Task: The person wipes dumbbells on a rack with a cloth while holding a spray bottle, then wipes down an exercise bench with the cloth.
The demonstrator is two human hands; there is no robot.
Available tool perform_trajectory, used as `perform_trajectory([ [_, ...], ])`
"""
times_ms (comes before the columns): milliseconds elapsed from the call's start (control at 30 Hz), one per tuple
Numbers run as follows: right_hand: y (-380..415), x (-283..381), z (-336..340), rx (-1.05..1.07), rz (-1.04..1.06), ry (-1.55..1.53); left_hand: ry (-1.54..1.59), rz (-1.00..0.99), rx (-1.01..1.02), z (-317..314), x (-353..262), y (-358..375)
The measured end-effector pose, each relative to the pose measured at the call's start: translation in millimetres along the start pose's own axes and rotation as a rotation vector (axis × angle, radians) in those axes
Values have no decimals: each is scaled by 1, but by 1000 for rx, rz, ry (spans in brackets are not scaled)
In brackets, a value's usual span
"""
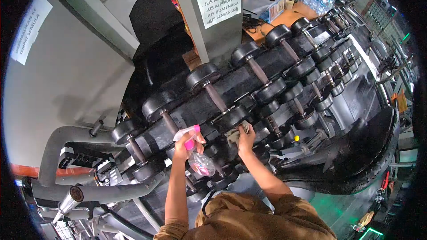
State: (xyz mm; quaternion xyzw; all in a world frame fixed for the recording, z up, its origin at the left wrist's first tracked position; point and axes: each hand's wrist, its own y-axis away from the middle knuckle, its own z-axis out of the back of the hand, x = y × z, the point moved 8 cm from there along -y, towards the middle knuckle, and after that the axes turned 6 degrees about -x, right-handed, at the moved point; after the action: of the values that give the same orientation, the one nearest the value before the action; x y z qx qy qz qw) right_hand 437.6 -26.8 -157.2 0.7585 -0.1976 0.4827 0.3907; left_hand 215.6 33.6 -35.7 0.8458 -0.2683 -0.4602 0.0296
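On the rack [187,109], a dumbbell [215,98] lies just ahead, long axis slanting away left — right hand [246,138] nearer, cloth [232,137] pinched beside its near end; left hand [181,147] grips a spray bottle [201,163].

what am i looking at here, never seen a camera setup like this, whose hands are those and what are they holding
There is no robot here: a camera worn on a person's head, looking forward and down, took this one picture. Rows of black dumbbells lie on a rack in front. The wearer's bare left hand holds a clear spray bottle with a pink-and-white trigger top. The bare right hand holds a pale cloth close to the end of one dumbbell.
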Motion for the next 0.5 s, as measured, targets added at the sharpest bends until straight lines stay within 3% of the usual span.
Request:
perform_trajectory([
  [133,35,18,-4,-47,-40,-32,-15,-22,21,-4,-3,-1],
  [233,44,15,-4,134,28,237,-1,-10,0,-4,-2,-2],
  [333,20,11,3,178,101,316,-24,5,-2,-5,-3,-3],
  [400,3,3,9,52,-52,97,-19,-3,-5,-5,-3,-1],
  [500,7,18,-2,20,-67,79,11,-14,-5,-3,-2,-2],
])
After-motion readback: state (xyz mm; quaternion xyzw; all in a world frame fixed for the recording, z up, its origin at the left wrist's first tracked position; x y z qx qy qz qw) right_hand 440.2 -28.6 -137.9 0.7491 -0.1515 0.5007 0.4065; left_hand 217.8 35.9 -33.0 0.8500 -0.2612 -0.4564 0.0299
